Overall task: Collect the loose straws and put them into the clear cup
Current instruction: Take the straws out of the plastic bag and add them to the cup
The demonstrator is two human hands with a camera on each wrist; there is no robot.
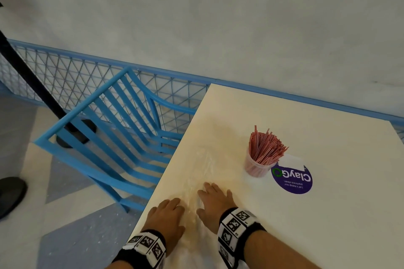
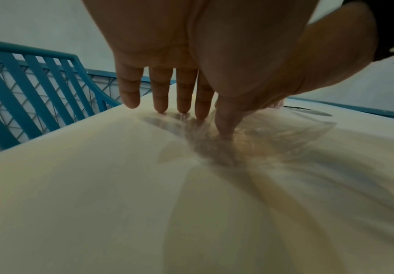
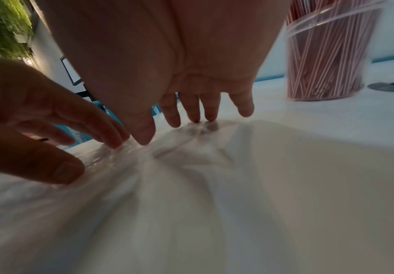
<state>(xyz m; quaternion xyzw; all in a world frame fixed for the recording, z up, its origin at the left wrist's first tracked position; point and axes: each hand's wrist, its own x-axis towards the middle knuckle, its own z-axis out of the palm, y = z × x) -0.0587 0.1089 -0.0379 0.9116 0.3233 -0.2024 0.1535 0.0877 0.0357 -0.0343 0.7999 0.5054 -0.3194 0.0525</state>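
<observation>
A: Straws (image 1: 265, 148) fill the clear cup (image 1: 255, 167), upright on the table (image 1: 328, 214) beside a purple sticker (image 1: 291, 178). I see no loose ones.

B: And the hands?

A: Left hand (image 1: 167, 217) and right hand (image 1: 215, 204) lie side by side, fingers straight, pressing on a clear plastic bag (image 1: 200, 172), gripping nothing.

B: What could go wrong?

A: The slick bag may slide off the near table edge. A wide right sweep could tip the cup.

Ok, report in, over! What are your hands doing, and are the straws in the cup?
Left hand, right hand open, flat on crinkly clear plastic wrap. Red striped straws in clear plastic cup. Nothing blocking.
</observation>
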